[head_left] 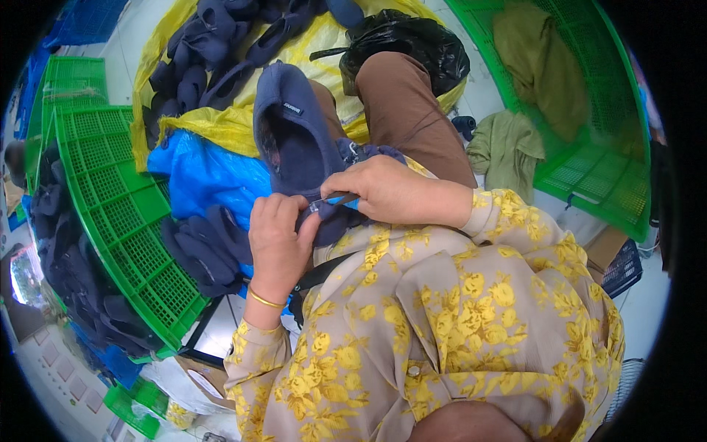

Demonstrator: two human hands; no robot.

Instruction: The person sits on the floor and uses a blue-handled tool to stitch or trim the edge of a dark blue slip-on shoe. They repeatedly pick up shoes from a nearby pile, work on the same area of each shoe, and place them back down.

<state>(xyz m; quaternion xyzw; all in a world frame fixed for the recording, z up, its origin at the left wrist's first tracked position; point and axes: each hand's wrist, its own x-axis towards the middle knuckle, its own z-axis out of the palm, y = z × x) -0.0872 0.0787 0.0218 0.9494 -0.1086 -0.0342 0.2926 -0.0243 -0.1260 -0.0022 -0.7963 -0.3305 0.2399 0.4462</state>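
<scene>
A navy felt slipper point(296, 121) lies across my lap, its opening facing up and its heel towards me. My left hand point(276, 239), with a gold bangle at the wrist, pinches navy fabric at the heel end between thumb and fingers. Against that same spot, my right hand point(390, 188) grips a small thin tool with a dark, narrow blade point(342, 198). Its handle is hidden in the palm, so I cannot tell its exact kind. A small pale, shiny bit shows by the left fingertips.
Several navy slippers lie on a yellow sheet point(313, 62) ahead. Blue plastic point(202, 169) and stacked slippers point(213, 250) sit left, beside a green crate point(121, 214). A black bag point(412, 55) rests beyond my knee. Olive cloth point(508, 151) lies by another green crate point(596, 180) at right.
</scene>
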